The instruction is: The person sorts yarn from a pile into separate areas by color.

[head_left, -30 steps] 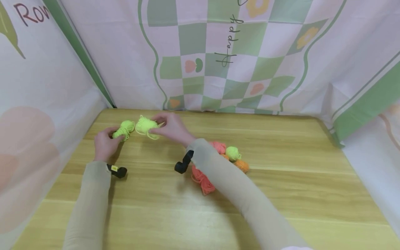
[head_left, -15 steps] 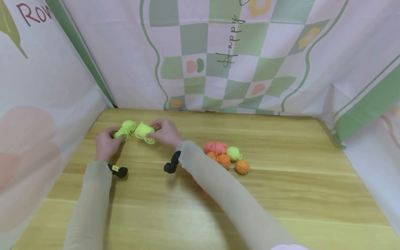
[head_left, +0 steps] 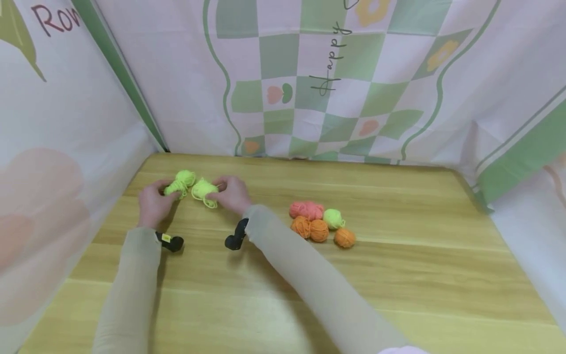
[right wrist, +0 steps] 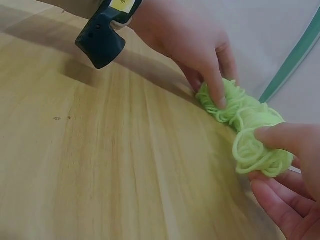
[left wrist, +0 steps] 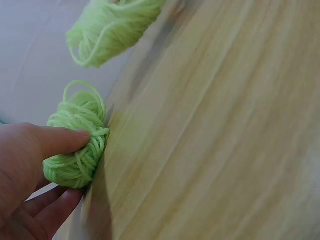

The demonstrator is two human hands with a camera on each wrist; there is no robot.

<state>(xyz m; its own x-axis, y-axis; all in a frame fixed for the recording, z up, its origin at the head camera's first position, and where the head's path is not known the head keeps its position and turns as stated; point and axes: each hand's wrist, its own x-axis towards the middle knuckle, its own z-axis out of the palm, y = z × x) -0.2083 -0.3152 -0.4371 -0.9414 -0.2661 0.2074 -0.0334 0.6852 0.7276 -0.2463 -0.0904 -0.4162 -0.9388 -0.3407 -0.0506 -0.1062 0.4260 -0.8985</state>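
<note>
At the back left of the table, my left hand (head_left: 155, 204) grips a yellow-green ball of yarn (left wrist: 77, 117), its thumb on top and fingers at the side. My right hand (head_left: 233, 195) pinches a second yellow-green ball of yarn (right wrist: 252, 155) between thumb and fingers, with loose loops hanging from it. In the left wrist view this second ball shows a small gap from the first; in the right wrist view the two overlap. The far-side fingers of both hands are partly hidden by the yarn.
Right of my right forearm lies a cluster: pink yarn (head_left: 306, 210), a yellow-green ball (head_left: 333, 219), two touching orange balls (head_left: 309, 229) and a separate orange ball (head_left: 344, 238). Patterned fabric (head_left: 309, 98) hangs behind the wooden table (head_left: 420, 275) and along its sides.
My right hand has lowered its yarn and brought it nearer the table beside the left one. The forearm's shift left uncovers the orange balls and hides the red yarn. My left hand keeps its grip.
</note>
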